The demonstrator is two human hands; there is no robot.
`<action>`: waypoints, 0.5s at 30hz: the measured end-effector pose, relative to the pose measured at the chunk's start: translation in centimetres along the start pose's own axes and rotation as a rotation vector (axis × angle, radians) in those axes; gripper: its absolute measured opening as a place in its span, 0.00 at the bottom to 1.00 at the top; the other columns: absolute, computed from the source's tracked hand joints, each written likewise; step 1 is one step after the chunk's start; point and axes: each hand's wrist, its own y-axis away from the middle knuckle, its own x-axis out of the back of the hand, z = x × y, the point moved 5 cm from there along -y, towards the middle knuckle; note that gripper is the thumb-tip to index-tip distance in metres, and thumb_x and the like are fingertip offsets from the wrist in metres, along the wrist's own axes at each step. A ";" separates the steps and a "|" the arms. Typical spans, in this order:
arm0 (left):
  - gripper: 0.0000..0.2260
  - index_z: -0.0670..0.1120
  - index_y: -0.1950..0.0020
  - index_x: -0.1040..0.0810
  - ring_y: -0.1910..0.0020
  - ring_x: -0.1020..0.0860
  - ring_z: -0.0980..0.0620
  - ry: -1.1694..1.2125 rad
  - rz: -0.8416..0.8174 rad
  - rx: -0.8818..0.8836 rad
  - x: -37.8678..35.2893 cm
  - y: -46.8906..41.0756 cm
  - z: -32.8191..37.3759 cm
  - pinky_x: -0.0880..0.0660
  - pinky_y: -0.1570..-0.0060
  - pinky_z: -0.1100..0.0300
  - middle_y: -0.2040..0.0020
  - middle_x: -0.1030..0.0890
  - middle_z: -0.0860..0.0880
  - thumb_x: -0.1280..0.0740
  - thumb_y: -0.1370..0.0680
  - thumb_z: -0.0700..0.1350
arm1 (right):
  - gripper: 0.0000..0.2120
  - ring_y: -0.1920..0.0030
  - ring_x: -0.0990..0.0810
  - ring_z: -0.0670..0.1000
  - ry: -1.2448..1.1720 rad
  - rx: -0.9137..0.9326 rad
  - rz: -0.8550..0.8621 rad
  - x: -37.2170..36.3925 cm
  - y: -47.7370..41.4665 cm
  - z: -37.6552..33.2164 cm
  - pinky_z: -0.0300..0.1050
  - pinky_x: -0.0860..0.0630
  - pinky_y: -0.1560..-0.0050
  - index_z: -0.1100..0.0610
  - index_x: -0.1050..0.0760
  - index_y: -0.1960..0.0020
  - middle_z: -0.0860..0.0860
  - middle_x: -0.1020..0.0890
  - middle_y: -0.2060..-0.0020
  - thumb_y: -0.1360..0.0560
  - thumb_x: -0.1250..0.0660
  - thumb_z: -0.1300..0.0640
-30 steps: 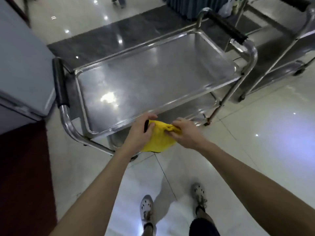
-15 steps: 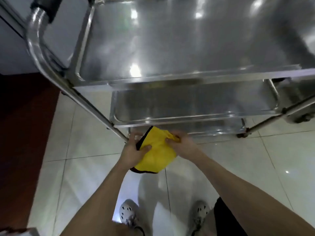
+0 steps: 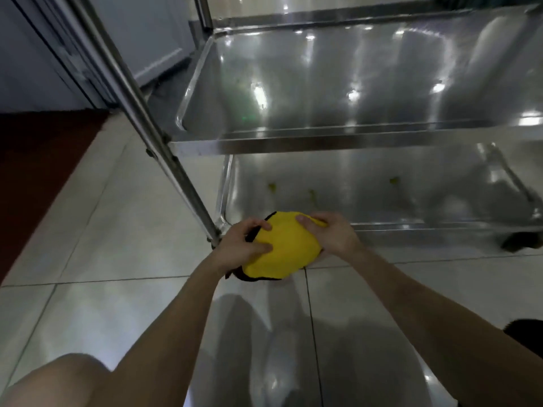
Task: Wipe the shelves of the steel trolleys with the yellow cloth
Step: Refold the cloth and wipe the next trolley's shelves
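Down drops the view to the bottom shelf [image 3: 367,198]; left hand [image 3: 241,248] and right hand [image 3: 332,236] grip the yellow cloth [image 3: 282,248] at its front edge. Best flatten it, sweep those yellowish specks [image 3: 311,195].

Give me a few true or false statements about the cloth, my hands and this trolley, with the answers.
1. Both the left hand and the right hand hold the yellow cloth. True.
2. The cloth lies spread on the lower shelf. False: it is bunched between the hands at the shelf's near edge.
3. Small yellowish spots mark the lower shelf. True.
4. The trolley stands on carpet. False: it stands on pale glossy tiles.
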 end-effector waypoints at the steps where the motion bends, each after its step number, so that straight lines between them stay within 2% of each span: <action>1: 0.18 0.52 0.36 0.17 0.31 0.23 0.53 0.008 -0.025 0.002 0.0 -0.6 -0.4 0.23 0.37 0.58 0.28 0.21 0.54 0.20 0.23 0.39 | 0.17 0.46 0.15 0.52 0.024 0.015 0.004 -0.4 -0.7 0.8 0.51 0.19 0.44 0.50 0.15 0.51 0.45 0.14 0.55 0.20 0.30 0.36; 3: 0.20 0.52 0.34 0.18 0.31 0.21 0.51 0.014 -0.059 0.002 0.0 -1.6 -0.4 0.21 0.36 0.53 0.29 0.20 0.53 0.20 0.23 0.40 | 0.17 0.41 0.16 0.54 0.051 0.011 -0.009 -0.7 -1.2 1.7 0.46 0.23 0.43 0.49 0.16 0.47 0.45 0.15 0.51 0.19 0.32 0.37; 6: 0.30 0.56 0.26 0.26 0.39 0.18 0.51 -0.004 -0.043 0.012 0.5 -2.1 0.3 0.18 0.48 0.57 0.37 0.19 0.55 0.18 0.24 0.43 | 0.21 0.35 0.18 0.56 0.047 0.033 -0.034 -0.4 -1.0 1.0 0.50 0.22 0.34 0.57 0.17 0.34 0.54 0.15 0.38 0.17 0.32 0.42; 7: 0.32 0.57 0.25 0.28 0.40 0.18 0.52 -0.006 -0.032 0.023 0.8 -2.2 0.6 0.18 0.50 0.58 0.39 0.19 0.56 0.17 0.25 0.45 | 0.21 0.35 0.18 0.56 0.058 0.057 -0.033 -0.1 -0.8 0.5 0.49 0.22 0.34 0.57 0.18 0.32 0.55 0.15 0.37 0.16 0.32 0.44; 9: 0.30 0.53 0.28 0.23 0.40 0.15 0.50 0.026 -0.066 0.049 1.3 -2.8 0.4 0.17 0.50 0.61 0.41 0.15 0.56 0.16 0.27 0.51 | 0.17 0.39 0.17 0.53 0.051 0.110 -0.003 0.6 -0.8 -0.2 0.39 0.22 0.41 0.57 0.17 0.34 0.51 0.14 0.41 0.18 0.28 0.48; 10: 0.29 0.50 0.30 0.20 0.40 0.14 0.48 0.044 -0.097 0.040 1.3 -3.0 0.1 0.15 0.47 0.58 0.41 0.12 0.53 0.17 0.28 0.53 | 0.15 0.42 0.16 0.51 0.025 0.132 0.024 0.8 -0.8 -0.2 0.35 0.22 0.46 0.56 0.15 0.36 0.50 0.14 0.43 0.19 0.25 0.50; 12: 0.30 0.48 0.29 0.17 0.37 0.14 0.46 0.093 -0.137 0.011 1.0 -3.1 -0.7 0.16 0.38 0.49 0.38 0.12 0.50 0.17 0.30 0.53 | 0.14 0.49 0.15 0.44 -0.056 0.161 0.066 1.0 -0.7 0.0 0.32 0.22 0.52 0.57 0.14 0.40 0.51 0.12 0.48 0.24 0.20 0.55; 14: 0.34 0.50 0.24 0.21 0.34 0.15 0.45 0.162 -0.155 0.016 0.5 -3.0 -1.5 0.19 0.33 0.44 0.33 0.14 0.49 0.18 0.29 0.50 | 0.13 0.55 0.16 0.37 -0.138 0.171 0.068 0.8 -0.5 0.2 0.32 0.23 0.54 0.55 0.14 0.43 0.49 0.12 0.52 0.27 0.18 0.57; 15: 0.35 0.51 0.22 0.23 0.33 0.16 0.45 0.164 -0.168 0.025 0.1 -2.9 -1.6 0.20 0.32 0.44 0.31 0.15 0.49 0.18 0.28 0.49 | 0.12 0.56 0.17 0.37 -0.143 0.184 0.062 0.8 -0.3 0.2 0.35 0.22 0.53 0.54 0.14 0.44 0.47 0.13 0.53 0.27 0.18 0.58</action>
